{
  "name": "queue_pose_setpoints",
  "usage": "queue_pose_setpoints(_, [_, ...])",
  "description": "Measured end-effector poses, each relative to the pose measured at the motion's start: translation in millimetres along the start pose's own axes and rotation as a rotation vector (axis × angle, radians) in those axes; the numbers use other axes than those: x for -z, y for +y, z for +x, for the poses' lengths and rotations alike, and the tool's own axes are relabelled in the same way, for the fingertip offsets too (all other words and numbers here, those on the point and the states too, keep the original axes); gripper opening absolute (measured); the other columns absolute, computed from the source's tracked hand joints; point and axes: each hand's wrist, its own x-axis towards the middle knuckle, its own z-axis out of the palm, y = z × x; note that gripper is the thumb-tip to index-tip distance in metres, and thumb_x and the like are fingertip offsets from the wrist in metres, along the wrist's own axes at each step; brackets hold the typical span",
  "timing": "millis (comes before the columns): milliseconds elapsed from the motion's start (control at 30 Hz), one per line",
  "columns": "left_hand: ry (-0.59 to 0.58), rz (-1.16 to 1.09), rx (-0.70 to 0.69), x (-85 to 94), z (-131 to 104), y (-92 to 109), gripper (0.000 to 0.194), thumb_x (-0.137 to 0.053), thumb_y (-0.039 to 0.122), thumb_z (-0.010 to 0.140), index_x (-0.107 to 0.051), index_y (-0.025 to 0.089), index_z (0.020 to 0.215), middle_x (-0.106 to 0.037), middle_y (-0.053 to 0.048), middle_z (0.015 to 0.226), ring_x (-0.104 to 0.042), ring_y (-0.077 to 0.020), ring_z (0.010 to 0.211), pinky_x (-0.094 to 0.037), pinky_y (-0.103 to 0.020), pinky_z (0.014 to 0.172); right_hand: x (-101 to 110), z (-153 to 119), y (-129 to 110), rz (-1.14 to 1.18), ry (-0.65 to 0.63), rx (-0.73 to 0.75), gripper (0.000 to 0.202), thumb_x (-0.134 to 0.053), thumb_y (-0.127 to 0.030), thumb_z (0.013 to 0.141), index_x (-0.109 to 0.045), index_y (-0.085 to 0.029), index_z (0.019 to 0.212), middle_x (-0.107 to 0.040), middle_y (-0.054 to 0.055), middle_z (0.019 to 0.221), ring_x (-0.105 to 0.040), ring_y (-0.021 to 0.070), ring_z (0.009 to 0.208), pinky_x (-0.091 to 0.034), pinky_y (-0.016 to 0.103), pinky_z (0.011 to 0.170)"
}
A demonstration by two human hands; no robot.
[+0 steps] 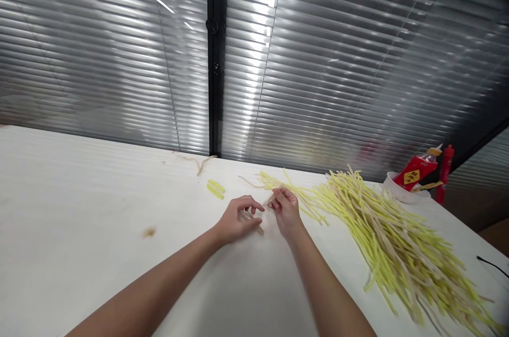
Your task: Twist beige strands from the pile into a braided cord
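Observation:
My right hand (285,209) pinches a thin beige pipe cleaner (269,200) between thumb and fingers, just above the white table. To its left, my left hand (240,218) is open, thumb and fingers curved and apart with a gap between them. Beige pipe cleaner pieces (259,230) show under and behind the left hand, partly hidden by it. Beyond that hand, short yellow pieces (216,189) lie side by side on the table. Several loose yellow pipe cleaners (306,199) lie just right of my right hand.
A large heap of yellow and beige pipe cleaners (392,241) covers the right side. Behind it, a white bowl (401,193) holds a red glue bottle (417,171), beside a red tube (445,172). Bent beige stems (201,164) lie near the blinds. A black cable (493,264) crosses the right edge.

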Motion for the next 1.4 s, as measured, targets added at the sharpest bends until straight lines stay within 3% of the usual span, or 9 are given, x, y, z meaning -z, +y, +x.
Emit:
queue_pose_setpoints(100, [-0.088, 0.272, -0.101, -4.8, -3, 1, 0.032, -0.063, 0.021, 0.064, -0.068, 0.024, 0.096, -0.058, -0.008, 0.103, -0.05, -0.0255, 0.098, -0.035, -0.039, 0.088, 1, 0, -2, 0.023, 0.002, 0.009, 0.029, -0.072, -0.034, 0.068, -0.048, -0.019, 0.06, -0.031, -0.009, 0.047, -0.029, 0.0064, 0.045, -0.035, 0.023, 0.048])
queue_pose_setpoints(167, [-0.131, 0.411, -0.099, -8.7, -4, 1, 0.033, -0.059, 0.021, 0.068, -0.066, 0.026, 0.1, -0.056, -0.008, 0.112, -0.048, -0.0271, 0.104, -0.031, -0.042, 0.09, 2, 0, -3, 0.042, 0.003, 0.007, 0.029, -0.071, -0.034, 0.069, -0.047, -0.019, 0.062, -0.03, -0.009, 0.048, -0.028, 0.0065, 0.045, -0.035, 0.023, 0.049])
queue_pose_setpoints(367, [-0.147, 0.477, -0.035, -12.2, -3, 1, 0.026, -0.043, 0.028, 0.086, -0.067, 0.024, 0.092, -0.062, -0.006, 0.093, -0.052, -0.0218, 0.09, -0.034, -0.038, 0.082, 2, 0, -6, 0.075, 0.062, -0.001, 0.029, -0.07, -0.036, 0.069, -0.047, -0.019, 0.063, -0.03, -0.009, 0.05, -0.028, 0.006, 0.044, -0.035, 0.022, 0.047])
queue_pose_setpoints(467, [-0.045, 0.325, 0.002, -11.9, -1, 0, 0.025, -0.042, 0.031, 0.087, -0.065, 0.022, 0.091, -0.064, -0.006, 0.092, -0.055, -0.0202, 0.087, -0.037, -0.034, 0.08, 4, 0, -8, 0.064, 0.086, -0.007, 0.029, -0.07, -0.037, 0.068, -0.047, -0.02, 0.064, -0.032, -0.009, 0.05, -0.029, 0.006, 0.043, -0.036, 0.023, 0.048])
queue_pose_setpoints(633, [0.16, -0.109, 0.188, -10.9, 4, -3, 0.027, -0.049, 0.042, 0.083, -0.058, 0.019, 0.095, -0.065, -0.005, 0.088, -0.06, -0.017, 0.074, -0.043, -0.028, 0.069, 4, -1, -5, -0.065, 0.029, 0.007, 0.029, -0.071, -0.034, 0.067, -0.048, -0.018, 0.06, -0.038, -0.008, 0.049, -0.032, 0.0061, 0.043, -0.032, 0.021, 0.046])
queue_pose_setpoints(867, [0.224, -0.561, 0.298, -10.9, 6, 0, 0.031, -0.062, 0.044, 0.075, -0.053, 0.018, 0.09, -0.058, 0.001, 0.075, -0.055, -0.0099, 0.059, -0.041, -0.022, 0.055, -5, -7, 6, -0.311, -0.2, -0.066, 0.02, -0.075, -0.033, 0.063, -0.063, -0.016, 0.061, -0.048, -0.005, 0.048, -0.036, 0.0064, 0.042, -0.028, 0.022, 0.044])
queue_pose_setpoints(1100, [0.253, -0.854, 0.388, -14.5, 4, 7, 0.03, -0.07, 0.037, 0.07, -0.055, 0.019, 0.088, -0.062, -0.003, 0.095, -0.06, -0.0137, 0.083, -0.047, -0.027, 0.073, -7, -8, 4, -0.432, -0.259, -0.003, 0.02, -0.072, -0.038, 0.067, -0.073, -0.019, 0.074, -0.063, 0.001, 0.065, -0.05, 0.0122, 0.058, -0.036, 0.024, 0.052])
queue_pose_setpoints(1267, [0.288, -0.974, 0.386, -13.0, 4, 4, 0.024, -0.073, 0.029, 0.068, -0.059, 0.016, 0.084, -0.059, -0.007, 0.114, -0.058, -0.0155, 0.094, -0.047, -0.028, 0.08, -10, -11, 2, -0.408, -0.364, -0.031, 0.026, -0.064, -0.041, 0.075, -0.073, -0.018, 0.085, -0.062, 0.001, 0.066, -0.05, 0.0117, 0.06, -0.038, 0.024, 0.057])
queue_pose_setpoints(1400, [0.321, -1.001, 0.365, -13.0, 4, 1, 0.018, -0.074, 0.024, 0.066, -0.06, 0.015, 0.073, -0.059, -0.006, 0.114, -0.057, -0.0168, 0.097, -0.046, -0.028, 0.083, -12, -11, 2, -0.394, -0.411, -0.026, 0.03, -0.062, -0.043, 0.078, -0.071, -0.017, 0.09, -0.061, 0.002, 0.067, -0.051, 0.0116, 0.061, -0.039, 0.024, 0.06])
